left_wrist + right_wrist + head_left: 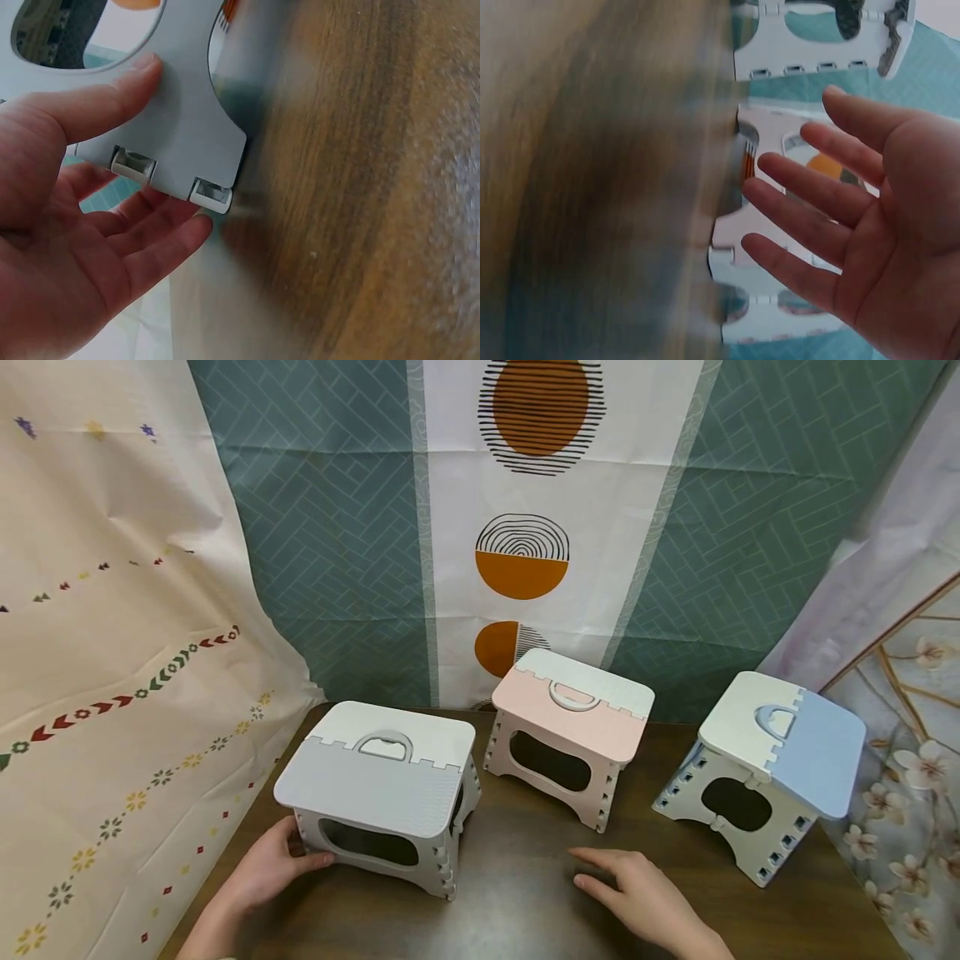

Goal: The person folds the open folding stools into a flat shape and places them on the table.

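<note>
A grey and white folding step stool stands unfolded on the left, its carrying handle on top. My left hand holds its near left leg. In the left wrist view, the thumb lies on the face of the leg panel, while the fingers reach behind its edge. My right hand is above the table at the front, apart from the stools. The right wrist view shows its fingers spread and holding nothing. A pink and white folding stool stands at the back middle, beyond that hand.
A blue and white folding stool stands at the right, turned at an angle. All are on a dark wooden table. Patterned cloths hang behind and along the left and right sides.
</note>
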Motion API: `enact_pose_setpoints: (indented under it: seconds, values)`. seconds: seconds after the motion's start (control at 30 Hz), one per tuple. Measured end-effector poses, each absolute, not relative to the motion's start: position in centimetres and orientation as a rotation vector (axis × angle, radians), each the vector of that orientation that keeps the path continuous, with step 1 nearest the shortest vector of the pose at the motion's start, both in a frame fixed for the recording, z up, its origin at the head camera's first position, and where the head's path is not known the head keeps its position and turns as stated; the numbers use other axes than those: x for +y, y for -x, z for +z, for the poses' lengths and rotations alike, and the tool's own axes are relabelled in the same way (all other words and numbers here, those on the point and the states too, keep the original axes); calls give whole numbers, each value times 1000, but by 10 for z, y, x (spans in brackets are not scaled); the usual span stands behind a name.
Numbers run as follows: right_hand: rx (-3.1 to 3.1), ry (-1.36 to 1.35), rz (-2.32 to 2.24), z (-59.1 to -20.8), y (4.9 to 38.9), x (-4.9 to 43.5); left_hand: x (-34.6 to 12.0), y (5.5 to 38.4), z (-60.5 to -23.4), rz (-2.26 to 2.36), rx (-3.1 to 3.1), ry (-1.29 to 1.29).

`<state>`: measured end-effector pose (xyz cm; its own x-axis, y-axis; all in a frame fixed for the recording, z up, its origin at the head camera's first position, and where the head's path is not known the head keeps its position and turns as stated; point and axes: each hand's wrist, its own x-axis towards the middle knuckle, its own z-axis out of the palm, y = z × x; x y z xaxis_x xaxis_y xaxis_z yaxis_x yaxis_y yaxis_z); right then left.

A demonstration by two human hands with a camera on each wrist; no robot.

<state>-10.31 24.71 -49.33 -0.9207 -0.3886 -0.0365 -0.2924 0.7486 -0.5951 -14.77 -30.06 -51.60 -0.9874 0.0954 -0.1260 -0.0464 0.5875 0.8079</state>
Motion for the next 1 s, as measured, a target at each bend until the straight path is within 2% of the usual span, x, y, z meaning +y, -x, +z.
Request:
enact_pose_setpoints:
  seconds: [0.53, 0.77, 1.0]
  values:
    - [2437, 514, -1421, -517, 104, 187, -293, 147, -520, 1444, 2628, -44]
    - [2443, 517, -1492, -526, 111, 158, -287, 143, -521, 1495, 2602, -45]
    - [2515, 599, -1452, -531, 116, 135, -285, 144, -526, 1413, 2606, -208]
